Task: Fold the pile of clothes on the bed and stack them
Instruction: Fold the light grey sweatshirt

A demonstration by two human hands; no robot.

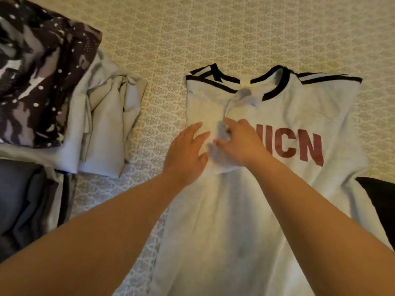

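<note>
I see one white shirt (267,189) lying flat on the bed (235,28), right under my fingers. One side is folded in, and that flap sits below my fingertips. My left hand (188,150) has its fingers spread and pressing the flap down. My right hand (239,144) pinches a bunched bit of the folded cloth.

If I let go too fast, I think the flap could flop back open. If I pull hard, the shirt could wrinkle.

Far to the left of my fingers is one pile of clothes (64,103). I count two hands, one shirt, one pile.
</note>
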